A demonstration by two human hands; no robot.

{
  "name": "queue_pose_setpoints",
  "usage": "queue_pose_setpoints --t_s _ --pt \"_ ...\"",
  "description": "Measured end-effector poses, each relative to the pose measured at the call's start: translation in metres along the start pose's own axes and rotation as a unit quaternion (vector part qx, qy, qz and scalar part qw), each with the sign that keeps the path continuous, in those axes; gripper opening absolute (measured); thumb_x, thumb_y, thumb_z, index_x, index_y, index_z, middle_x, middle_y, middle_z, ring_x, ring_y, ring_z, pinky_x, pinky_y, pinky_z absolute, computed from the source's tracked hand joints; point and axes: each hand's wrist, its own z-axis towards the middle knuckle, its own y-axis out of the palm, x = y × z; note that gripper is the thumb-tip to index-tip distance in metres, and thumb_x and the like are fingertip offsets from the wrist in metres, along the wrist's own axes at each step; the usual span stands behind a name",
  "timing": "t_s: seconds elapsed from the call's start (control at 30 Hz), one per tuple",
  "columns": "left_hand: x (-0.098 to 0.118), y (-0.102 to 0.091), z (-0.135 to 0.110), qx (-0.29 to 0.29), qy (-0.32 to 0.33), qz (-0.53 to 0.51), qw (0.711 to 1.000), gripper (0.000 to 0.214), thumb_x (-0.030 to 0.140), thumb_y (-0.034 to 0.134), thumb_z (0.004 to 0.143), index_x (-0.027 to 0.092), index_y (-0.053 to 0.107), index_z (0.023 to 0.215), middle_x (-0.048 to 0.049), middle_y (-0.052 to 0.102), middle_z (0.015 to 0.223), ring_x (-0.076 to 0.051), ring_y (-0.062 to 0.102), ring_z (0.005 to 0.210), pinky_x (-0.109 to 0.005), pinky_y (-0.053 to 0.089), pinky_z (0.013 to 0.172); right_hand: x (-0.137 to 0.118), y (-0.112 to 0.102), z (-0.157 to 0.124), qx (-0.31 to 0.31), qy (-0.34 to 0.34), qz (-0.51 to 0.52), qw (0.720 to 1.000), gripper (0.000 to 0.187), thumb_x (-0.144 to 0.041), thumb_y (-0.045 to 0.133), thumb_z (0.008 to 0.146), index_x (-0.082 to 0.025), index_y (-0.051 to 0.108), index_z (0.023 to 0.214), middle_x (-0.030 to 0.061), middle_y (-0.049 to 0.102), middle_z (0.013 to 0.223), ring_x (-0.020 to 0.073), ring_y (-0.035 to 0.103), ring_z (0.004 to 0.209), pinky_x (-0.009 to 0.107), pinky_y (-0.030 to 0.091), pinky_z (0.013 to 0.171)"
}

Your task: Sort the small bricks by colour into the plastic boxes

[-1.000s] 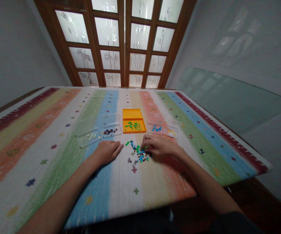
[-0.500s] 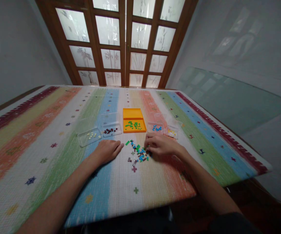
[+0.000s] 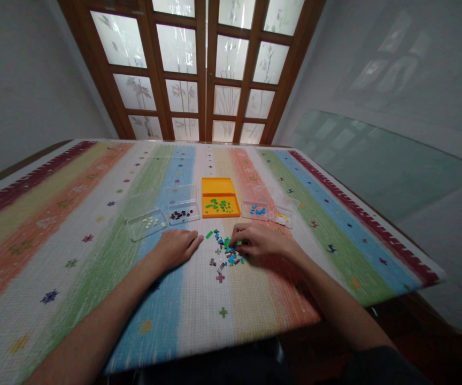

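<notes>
My left hand (image 3: 177,247) rests on the tablecloth left of a loose pile of small toy building bricks (image 3: 231,258). Its fingers lie loosely extended toward a green brick (image 3: 209,235), with nothing visible in them. Over the right side of the pile is my right hand (image 3: 257,239), its fingers bent and their tips together among the bricks. Whatever is between those fingertips is hidden. The pile mixes blue, green, brown and grey pieces. Just beyond it stands an open orange box (image 3: 221,215) holding green bricks (image 3: 220,205).
Left of the orange box are clear boxes with dark red bricks (image 3: 181,215) and cream bricks (image 3: 151,222). Clear boxes on the right hold blue bricks (image 3: 258,210) and yellow bricks (image 3: 282,216). A striped tablecloth (image 3: 202,315) covers the table.
My right hand has shifted slightly left, its fingertips now further over the pile. My left hand stays in place.
</notes>
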Motion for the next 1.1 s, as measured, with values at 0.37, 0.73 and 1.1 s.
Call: queue_pose_setpoints --t_s 0.37,0.73,1.1 --pt "0.0003 -0.0013 0.0001 -0.009 0.003 0.009 1.000 0.051 0.042 0.025 0.106 0.018 0.065 0.085 -0.0109 0.074 0.082 -0.024 0.069 0.077 -0.031 0.043 0.066 -0.0023 -0.0085 -0.0037 0.004 -0.004 0.022 1.000 0.019 -0.008 0.064 0.088 -0.018 0.072 0.102 0.0055 0.070 0.096 0.0151 0.064 0.087 0.027 0.050 0.079" --pt "0.0012 -0.0020 0.0003 -0.012 -0.001 0.015 1.000 0.050 0.041 0.027 0.106 0.017 0.065 0.085 -0.0108 0.074 0.084 -0.024 0.070 0.078 -0.032 0.044 0.067 -0.0054 -0.0063 -0.0015 0.005 0.003 0.003 1.000 0.021 -0.008 0.063 0.085 -0.019 0.073 0.100 0.0049 0.073 0.093 0.0151 0.064 0.082 0.028 0.049 0.078" --pt "0.0004 -0.0014 0.0002 -0.012 -0.003 0.007 1.000 0.049 0.041 0.027 0.105 0.017 0.065 0.085 -0.0112 0.074 0.084 -0.024 0.070 0.078 -0.032 0.044 0.067 -0.0040 -0.0009 -0.0003 -0.017 -0.008 -0.037 0.999 0.021 -0.012 0.063 0.089 -0.022 0.077 0.101 0.0047 0.070 0.096 0.0149 0.063 0.082 0.026 0.046 0.075"
